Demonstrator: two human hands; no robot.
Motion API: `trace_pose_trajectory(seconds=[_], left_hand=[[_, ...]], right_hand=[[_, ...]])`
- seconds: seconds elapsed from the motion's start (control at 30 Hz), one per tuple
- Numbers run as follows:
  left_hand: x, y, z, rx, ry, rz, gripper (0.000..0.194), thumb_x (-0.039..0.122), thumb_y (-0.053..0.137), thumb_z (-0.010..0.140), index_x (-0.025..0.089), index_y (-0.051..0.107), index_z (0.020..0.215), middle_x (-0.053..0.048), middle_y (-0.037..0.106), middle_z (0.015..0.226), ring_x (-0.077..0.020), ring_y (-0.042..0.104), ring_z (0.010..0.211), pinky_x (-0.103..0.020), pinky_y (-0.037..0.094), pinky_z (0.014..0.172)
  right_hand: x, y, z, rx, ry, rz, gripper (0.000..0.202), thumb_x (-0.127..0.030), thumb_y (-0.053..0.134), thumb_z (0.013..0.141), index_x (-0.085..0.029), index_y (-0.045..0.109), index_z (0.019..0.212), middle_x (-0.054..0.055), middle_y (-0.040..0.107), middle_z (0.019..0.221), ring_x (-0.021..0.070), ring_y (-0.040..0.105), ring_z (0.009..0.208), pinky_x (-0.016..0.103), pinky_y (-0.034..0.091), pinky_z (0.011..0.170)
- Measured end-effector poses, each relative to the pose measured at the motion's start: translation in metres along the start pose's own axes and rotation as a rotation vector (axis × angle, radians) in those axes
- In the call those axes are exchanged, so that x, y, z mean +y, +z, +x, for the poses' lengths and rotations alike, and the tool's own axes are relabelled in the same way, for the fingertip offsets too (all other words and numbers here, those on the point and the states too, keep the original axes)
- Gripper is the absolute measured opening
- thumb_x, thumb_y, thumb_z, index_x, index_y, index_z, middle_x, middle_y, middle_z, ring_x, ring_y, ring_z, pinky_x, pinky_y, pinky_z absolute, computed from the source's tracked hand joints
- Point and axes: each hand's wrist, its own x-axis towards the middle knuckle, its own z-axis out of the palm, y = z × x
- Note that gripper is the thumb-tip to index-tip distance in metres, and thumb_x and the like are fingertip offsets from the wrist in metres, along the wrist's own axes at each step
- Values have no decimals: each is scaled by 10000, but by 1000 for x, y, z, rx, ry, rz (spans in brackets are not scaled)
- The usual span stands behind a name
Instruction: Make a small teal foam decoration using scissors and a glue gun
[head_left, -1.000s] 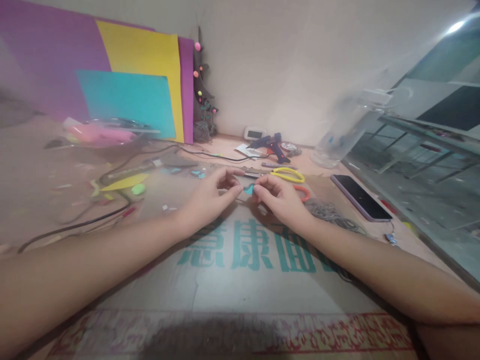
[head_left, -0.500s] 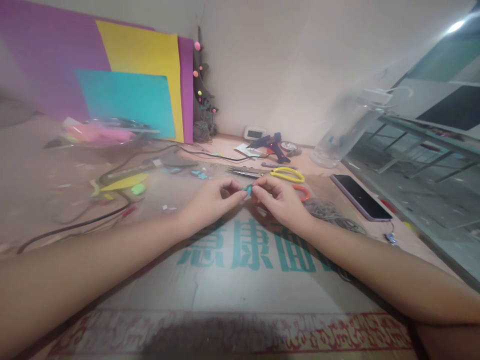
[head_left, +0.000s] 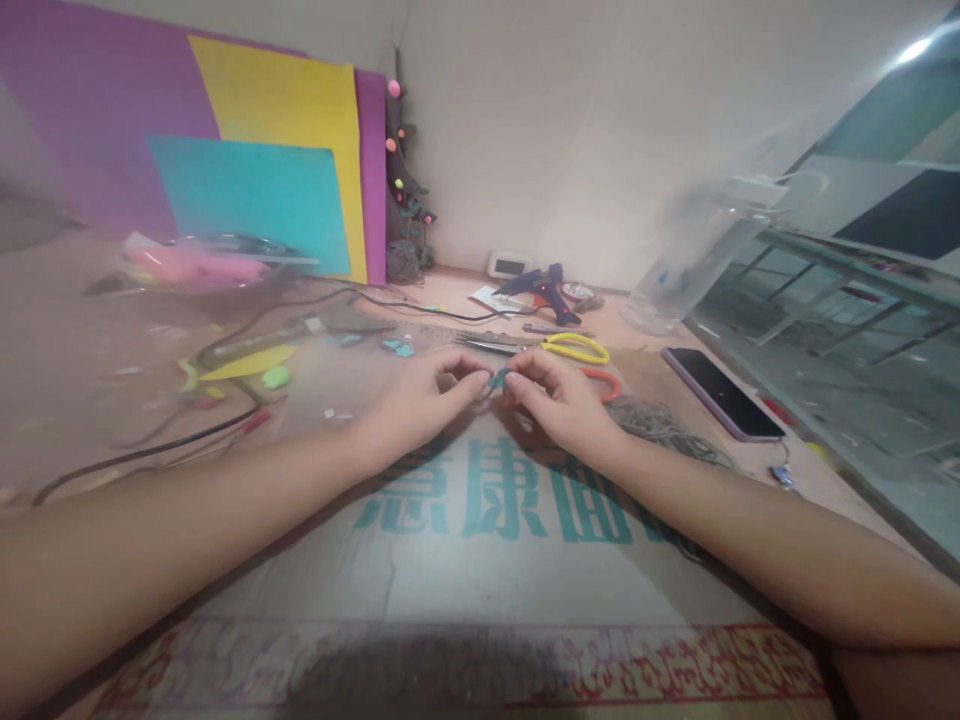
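Observation:
Between the fingertips of both hands is a small teal piece [head_left: 499,379], partly covered by the fingers; its exact shape is too small to make out. My left hand [head_left: 442,395] pinches it from the left with thumb and forefinger. From the right, my right hand [head_left: 559,395] grips it the same way. Just behind the hands lie yellow-handled scissors [head_left: 574,348], blades pointing left. An orange handle loop [head_left: 604,384] shows beside my right hand. Small teal cutouts [head_left: 399,347] lie beyond my left hand.
A blue glue gun [head_left: 551,295] rests near the wall. Grey yarn [head_left: 664,430] and a phone [head_left: 721,394] lie at right, before a clear plastic jug [head_left: 671,265]. Coloured sheets [head_left: 262,200] lean at the back left. A black cable [head_left: 150,452] crosses the left side.
The teal piece has turned slightly between the fingertips and looks darker. Both hands stay in nearly the same place.

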Motion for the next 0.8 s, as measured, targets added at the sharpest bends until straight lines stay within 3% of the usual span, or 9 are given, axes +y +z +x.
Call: trace_pose_trajectory(seconds=[0.33,0.67,0.8], left_hand=[[2,0,0,-19,-46,2,191,336,587,857,173,680,827,-18,702,843,-168,620,782,-292,458,774],[3,0,1,-61,-74,6,184,310,526,874,177,609,777,-1,632,768,-164,573,759,-279,424,721],[-6,-1,4,87,-96,-41,174,297,475,895,193,523,764,15,562,742,-153,536,745,-273,418,718]], right_hand=[[-9,-1,0,4,-37,-164,90,-250,541,874,-182,578,827,-6,623,714,129,573,661,247,441,629],[-9,1,-1,-18,-5,-155,78,-253,535,863,-194,574,829,0,630,732,134,571,655,256,445,623],[-9,2,-1,-4,22,-137,75,-252,534,868,-198,559,822,-1,628,730,133,564,651,258,439,621]])
